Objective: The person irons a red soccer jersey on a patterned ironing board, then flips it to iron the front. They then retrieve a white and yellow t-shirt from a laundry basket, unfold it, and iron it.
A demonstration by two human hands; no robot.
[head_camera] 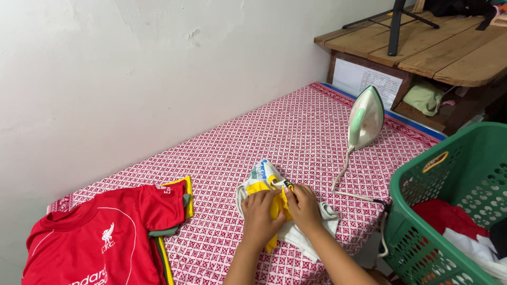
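Garment (264, 177), small, white and yellow, lies crumpled near the front edge of the red-patterned tabletop (296, 132). Left hand (261, 216) and right hand (303, 206) press on it, fingers curled, pinching yellow fabric. Open cloth stretches toward the wall; iron (365, 117) stands upright by the right edge.

Left hand (262, 215), right hand (303, 207) pressing yellow-white garment (264, 179), iron (365, 117) nearby
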